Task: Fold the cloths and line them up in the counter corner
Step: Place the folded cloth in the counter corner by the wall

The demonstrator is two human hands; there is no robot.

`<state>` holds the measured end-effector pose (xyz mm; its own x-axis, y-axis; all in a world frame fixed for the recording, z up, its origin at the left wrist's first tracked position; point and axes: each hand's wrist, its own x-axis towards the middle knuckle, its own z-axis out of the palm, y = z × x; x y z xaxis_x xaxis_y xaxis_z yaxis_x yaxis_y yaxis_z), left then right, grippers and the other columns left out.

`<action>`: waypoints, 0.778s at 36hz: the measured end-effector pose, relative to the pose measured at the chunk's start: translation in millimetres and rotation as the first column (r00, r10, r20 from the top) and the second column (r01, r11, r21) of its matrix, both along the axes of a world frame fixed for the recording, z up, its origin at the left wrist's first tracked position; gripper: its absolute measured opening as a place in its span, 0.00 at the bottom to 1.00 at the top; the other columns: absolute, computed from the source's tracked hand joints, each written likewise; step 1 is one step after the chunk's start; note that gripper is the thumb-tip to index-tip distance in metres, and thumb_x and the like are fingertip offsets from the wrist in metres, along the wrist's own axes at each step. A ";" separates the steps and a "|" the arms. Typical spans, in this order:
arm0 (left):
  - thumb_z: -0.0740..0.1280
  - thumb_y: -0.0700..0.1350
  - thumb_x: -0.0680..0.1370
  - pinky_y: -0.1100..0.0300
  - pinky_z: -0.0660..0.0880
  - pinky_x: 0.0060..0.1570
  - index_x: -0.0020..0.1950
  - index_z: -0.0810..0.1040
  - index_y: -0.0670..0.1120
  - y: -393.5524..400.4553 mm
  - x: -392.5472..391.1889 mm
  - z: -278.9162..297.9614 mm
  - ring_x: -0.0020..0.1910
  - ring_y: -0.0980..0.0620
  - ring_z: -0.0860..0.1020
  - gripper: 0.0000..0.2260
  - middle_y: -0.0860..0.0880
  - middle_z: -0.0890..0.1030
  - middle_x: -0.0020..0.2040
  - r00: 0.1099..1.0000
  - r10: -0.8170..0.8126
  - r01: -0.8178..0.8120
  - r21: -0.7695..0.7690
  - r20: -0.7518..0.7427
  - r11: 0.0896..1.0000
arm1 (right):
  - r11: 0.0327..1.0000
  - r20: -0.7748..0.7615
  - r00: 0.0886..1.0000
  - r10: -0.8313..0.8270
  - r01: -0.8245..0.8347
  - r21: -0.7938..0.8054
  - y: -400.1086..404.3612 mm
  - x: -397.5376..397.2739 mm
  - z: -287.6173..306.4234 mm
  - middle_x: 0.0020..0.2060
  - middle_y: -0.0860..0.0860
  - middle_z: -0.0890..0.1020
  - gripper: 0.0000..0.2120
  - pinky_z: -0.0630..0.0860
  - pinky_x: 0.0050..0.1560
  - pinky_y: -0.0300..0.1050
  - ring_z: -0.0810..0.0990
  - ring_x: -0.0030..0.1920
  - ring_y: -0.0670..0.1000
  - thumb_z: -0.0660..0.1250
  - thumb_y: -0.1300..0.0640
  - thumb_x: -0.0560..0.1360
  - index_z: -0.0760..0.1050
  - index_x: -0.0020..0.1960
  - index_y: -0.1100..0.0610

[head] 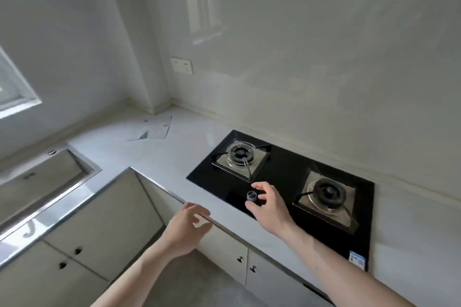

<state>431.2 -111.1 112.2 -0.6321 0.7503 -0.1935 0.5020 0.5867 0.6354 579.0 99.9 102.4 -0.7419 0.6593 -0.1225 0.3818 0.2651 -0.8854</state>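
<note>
A pale, flat cloth point(152, 129) lies on the white counter point(159, 157) close to the far corner, with a darker patch on its near edge. Both hands are far from it. My left hand point(187, 225) hovers over the counter's front metal edge with its fingers loosely curled, holding nothing. My right hand point(268, 203) is over the black hob point(282, 172), thumb and fingers spread around a small round knob point(251, 195); I cannot see them pressing on it.
The hob carries two burners point(241, 154) point(328, 192). A steel sink point(42, 182) is set in the counter at the left. White cabinet doors point(104, 227) run below. A wall socket point(182, 65) sits above the corner.
</note>
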 end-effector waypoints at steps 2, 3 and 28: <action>0.71 0.52 0.77 0.61 0.76 0.54 0.53 0.79 0.62 -22.6 -21.5 1.4 0.51 0.61 0.79 0.07 0.60 0.74 0.59 0.998 0.057 -0.057 0.020 0.003 0.998 | 0.997 0.008 0.997 0.072 -0.072 0.017 -14.4 -28.5 6.4 0.62 0.42 0.72 0.21 0.73 0.62 0.43 0.73 0.62 0.44 0.71 0.50 0.74 0.71 0.65 0.43; 0.71 0.52 0.76 0.61 0.76 0.54 0.53 0.79 0.61 -33.4 -32.0 2.0 0.50 0.61 0.79 0.07 0.60 0.74 0.59 0.996 0.085 -0.085 0.033 0.002 0.996 | 0.994 0.012 0.994 0.104 -0.104 0.026 -20.8 -42.9 9.1 0.62 0.42 0.71 0.21 0.72 0.64 0.44 0.73 0.62 0.44 0.70 0.50 0.74 0.70 0.65 0.43; 0.73 0.51 0.76 0.62 0.74 0.51 0.51 0.75 0.64 -80.6 -347.7 -18.0 0.52 0.58 0.77 0.10 0.58 0.73 0.58 0.952 0.304 -0.305 -0.010 -0.036 0.952 | 0.943 0.069 0.941 0.331 -0.333 0.010 -31.7 -385.5 -1.0 0.62 0.44 0.71 0.16 0.69 0.56 0.39 0.73 0.60 0.46 0.69 0.53 0.76 0.72 0.62 0.44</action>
